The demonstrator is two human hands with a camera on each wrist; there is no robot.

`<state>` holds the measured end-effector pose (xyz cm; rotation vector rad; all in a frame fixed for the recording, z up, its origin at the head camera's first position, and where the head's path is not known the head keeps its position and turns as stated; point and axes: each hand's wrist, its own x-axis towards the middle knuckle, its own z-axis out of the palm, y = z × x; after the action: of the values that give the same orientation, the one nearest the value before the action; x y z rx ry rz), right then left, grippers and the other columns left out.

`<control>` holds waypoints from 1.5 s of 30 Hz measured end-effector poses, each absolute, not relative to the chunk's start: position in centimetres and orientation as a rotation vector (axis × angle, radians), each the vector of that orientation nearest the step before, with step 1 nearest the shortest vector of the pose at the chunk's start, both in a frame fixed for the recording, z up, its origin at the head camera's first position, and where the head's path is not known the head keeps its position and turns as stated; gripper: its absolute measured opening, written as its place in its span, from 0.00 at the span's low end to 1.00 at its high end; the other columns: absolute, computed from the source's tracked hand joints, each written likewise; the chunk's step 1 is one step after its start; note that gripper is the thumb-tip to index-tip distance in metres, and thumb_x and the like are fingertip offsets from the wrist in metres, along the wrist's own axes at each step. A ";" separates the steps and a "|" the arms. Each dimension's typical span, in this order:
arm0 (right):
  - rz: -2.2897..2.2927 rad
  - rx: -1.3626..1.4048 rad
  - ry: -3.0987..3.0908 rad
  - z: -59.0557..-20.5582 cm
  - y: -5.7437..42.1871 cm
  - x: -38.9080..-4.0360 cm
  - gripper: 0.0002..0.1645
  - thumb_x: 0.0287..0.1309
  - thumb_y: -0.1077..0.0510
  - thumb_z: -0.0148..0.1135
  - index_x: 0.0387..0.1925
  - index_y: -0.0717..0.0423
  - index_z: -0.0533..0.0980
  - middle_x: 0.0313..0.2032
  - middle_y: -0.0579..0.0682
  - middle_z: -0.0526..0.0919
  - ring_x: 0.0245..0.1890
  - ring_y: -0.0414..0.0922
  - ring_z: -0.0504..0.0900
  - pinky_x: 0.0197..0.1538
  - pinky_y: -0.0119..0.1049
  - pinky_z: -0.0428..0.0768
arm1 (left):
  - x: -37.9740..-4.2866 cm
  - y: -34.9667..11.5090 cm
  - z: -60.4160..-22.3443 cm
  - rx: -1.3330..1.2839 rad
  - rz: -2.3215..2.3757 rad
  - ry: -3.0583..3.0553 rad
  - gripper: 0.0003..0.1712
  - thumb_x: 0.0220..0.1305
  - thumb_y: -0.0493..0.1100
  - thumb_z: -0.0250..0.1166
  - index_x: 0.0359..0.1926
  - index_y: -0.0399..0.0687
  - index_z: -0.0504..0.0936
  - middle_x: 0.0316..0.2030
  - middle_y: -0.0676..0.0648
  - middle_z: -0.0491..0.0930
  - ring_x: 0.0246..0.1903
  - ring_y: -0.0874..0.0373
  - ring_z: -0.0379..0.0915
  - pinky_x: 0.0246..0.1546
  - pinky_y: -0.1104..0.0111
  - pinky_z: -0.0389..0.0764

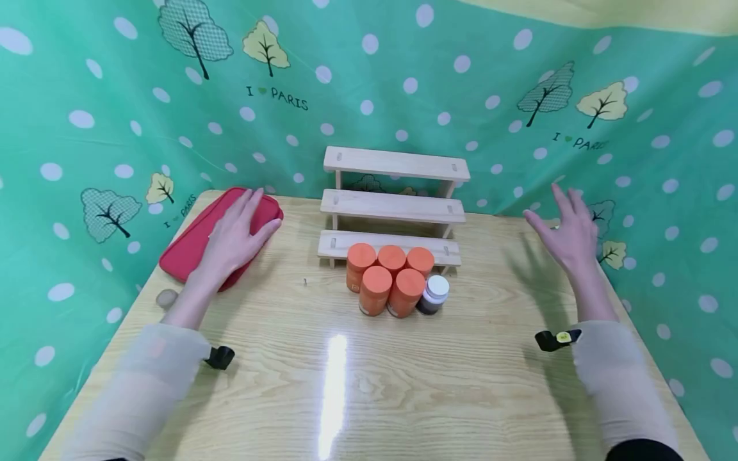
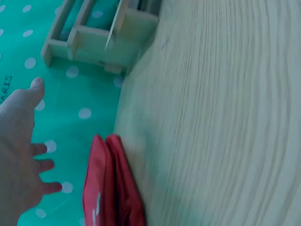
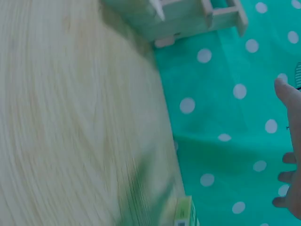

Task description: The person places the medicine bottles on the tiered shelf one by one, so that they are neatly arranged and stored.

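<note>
My left hand, fingers straight and thumb spread, is over a red zipped pouch at the table's left. In the left wrist view a gap shows between that hand and the pouch. On the far right my right hand is raised above the table, its fingers extended and holding nothing. A small green box shows below it in the right wrist view. Several orange-capped orange bottles stand bunched at mid-table, with a white-capped dark jar beside them.
Behind the bottles stands a three-step wooden rack. A small round grey object lies by the left forearm. Green dotted cloth hangs around the back and sides of the wooden table.
</note>
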<state>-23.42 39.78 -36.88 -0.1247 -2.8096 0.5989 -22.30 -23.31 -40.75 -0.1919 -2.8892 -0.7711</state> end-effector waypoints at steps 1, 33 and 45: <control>0.653 -0.138 -2.784 -36.9 39.6 -23.3 0.52 0.67 0.25 0.50 0.83 0.34 0.44 0.83 0.58 0.41 0.81 0.68 0.42 0.70 0.81 0.43 | -22.3 -22.9 -40.8 -0.186 -0.806 -2.880 0.50 0.71 0.73 0.52 0.83 0.64 0.43 0.82 0.40 0.48 0.79 0.34 0.47 0.71 0.28 0.51; 1.825 0.163 -2.134 -38.8 32.1 -19.9 0.31 0.73 0.54 0.60 0.74 0.49 0.67 0.66 0.50 0.74 0.64 0.44 0.77 0.58 0.25 0.80 | -21.9 -15.7 -44.9 -0.031 -1.808 -2.730 0.37 0.76 0.63 0.56 0.72 0.42 0.70 0.61 0.35 0.79 0.61 0.40 0.78 0.67 0.48 0.73; 1.818 0.469 -2.411 -39.6 30.0 -19.5 0.30 0.74 0.61 0.58 0.74 0.57 0.66 0.61 0.44 0.79 0.61 0.40 0.80 0.58 0.27 0.81 | -21.6 -15.6 -45.5 -0.132 -1.849 -2.784 0.35 0.76 0.58 0.59 0.73 0.40 0.69 0.64 0.34 0.77 0.66 0.41 0.73 0.71 0.51 0.70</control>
<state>-19.49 30.01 -39.57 0.4689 -2.4105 1.8180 -21.64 -15.56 -45.47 -0.1318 -2.7844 -1.8486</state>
